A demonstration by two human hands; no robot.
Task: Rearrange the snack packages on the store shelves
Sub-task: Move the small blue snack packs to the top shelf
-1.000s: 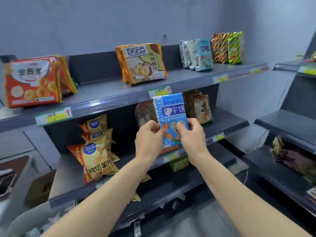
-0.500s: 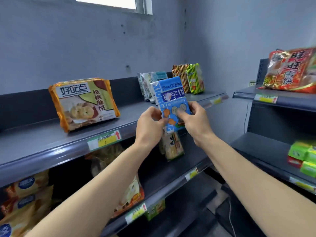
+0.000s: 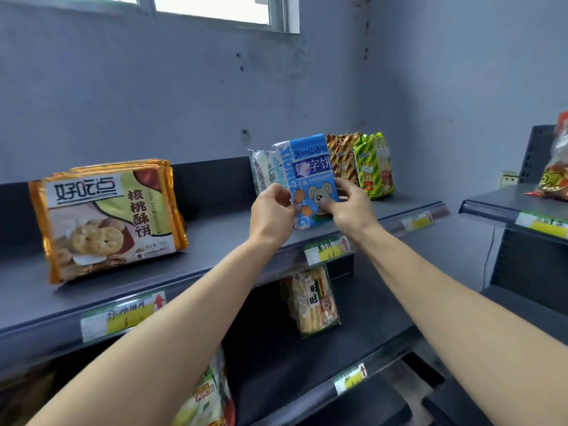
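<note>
— Status of the blue biscuit package [image 3: 313, 179]?
— Held upright over the top shelf [image 3: 215, 241], lower edge at or just above the shelf surface; contact not determinable. Positioned directly in front of a row of pale upright packets [image 3: 261, 173], partly covering them.

— Hands?
— Left hand [image 3: 272, 215] pinched on the package's lower left edge, fingers curled. Right hand [image 3: 350, 207] clamped on the lower right side, thumb [image 3: 325, 207] pressed on the front over the printed bear. Both forearms extended from the lower corners of the view.

— Neighbouring stock on the same shelf?
— To the right, brown striped packs [image 3: 341, 158], then green packs [image 3: 373, 164], standing side by side, just beside the blue package. Well apart to the left, a stack of orange-edged walnut biscuit packs [image 3: 107, 222], leaning back slightly.

— Lower level?
— Clear pack of rice crackers [image 3: 312, 299] upright on the middle shelf [image 3: 353, 342], below the hands. Another packet [image 3: 206, 398] partly hidden behind the left forearm; print unreadable.

— Other fixtures?
— Price labels [image 3: 123, 315] along the shelf fronts, text blurred. Second shelving unit [image 3: 507, 204] at right carrying a red and yellow bag [image 3: 556, 173], cut off by the frame edge.
</note>
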